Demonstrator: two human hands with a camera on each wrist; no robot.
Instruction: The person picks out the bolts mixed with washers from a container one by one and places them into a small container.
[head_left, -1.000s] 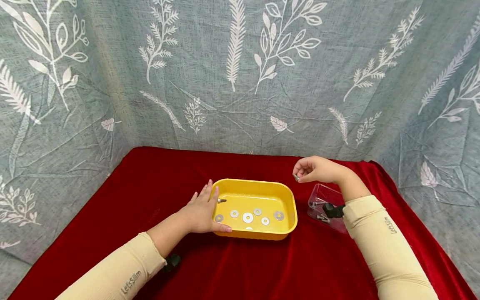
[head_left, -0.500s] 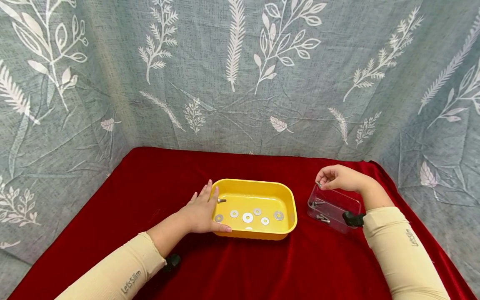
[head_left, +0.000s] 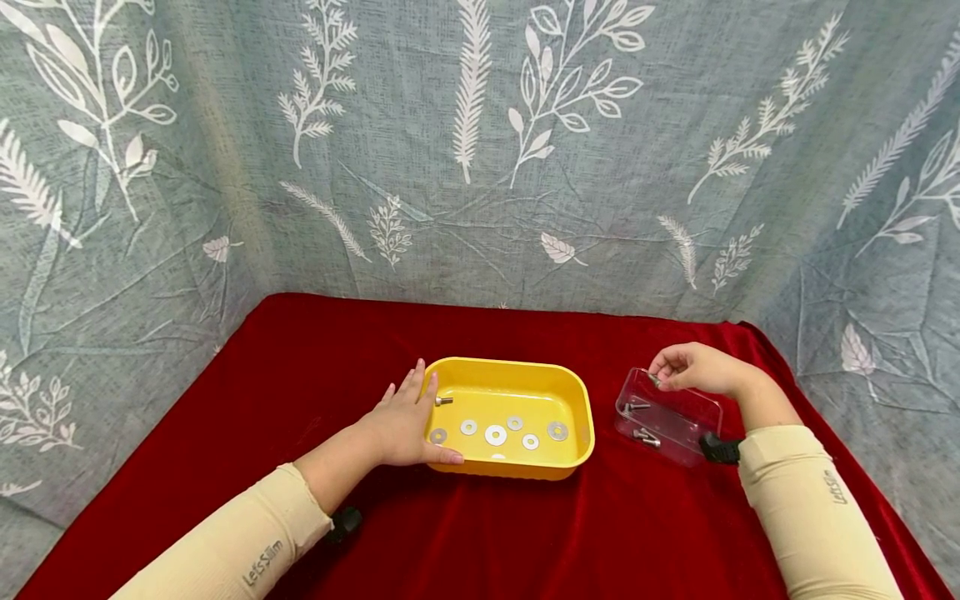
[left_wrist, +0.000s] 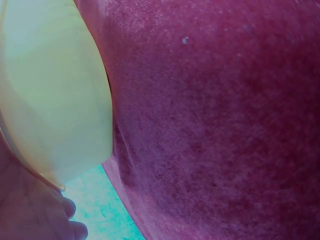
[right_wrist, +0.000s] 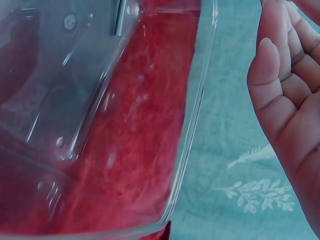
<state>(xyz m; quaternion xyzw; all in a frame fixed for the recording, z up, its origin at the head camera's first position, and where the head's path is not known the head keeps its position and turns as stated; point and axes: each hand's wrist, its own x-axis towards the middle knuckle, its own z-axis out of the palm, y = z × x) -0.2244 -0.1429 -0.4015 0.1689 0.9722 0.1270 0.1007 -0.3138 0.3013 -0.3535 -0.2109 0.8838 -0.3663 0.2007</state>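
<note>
My left hand [head_left: 401,425] rests on the left end of a yellow tray [head_left: 510,472], fingers spread and straight, thumb over the front rim. Inside that tray lie several flat metal washers [head_left: 496,435], and a bolt [head_left: 444,401] sits near my left fingers. On the right, my right hand [head_left: 701,368] pinches a small bolt [head_left: 655,381] between thumb and fingertips, above the far side of a clear plastic box [head_left: 678,455]. Several bolts [head_left: 651,442] lie in the box. In the right wrist view, the box's rim [right_wrist: 196,125] is beside my curled fingers [right_wrist: 265,62]; the pinched bolt is out of sight.
Red velvet cloth [head_left: 375,542] covers the table. A grey-green curtain [head_left: 420,233] with white leaf prints hangs behind and at both sides. The clear box stands just right of the yellow tray, with a strip of red cloth between them.
My right hand has moved right and then lower, from beside the yellow tray to over the clear box, still pinching the bolt. The left hand and tray have stayed in place.
</note>
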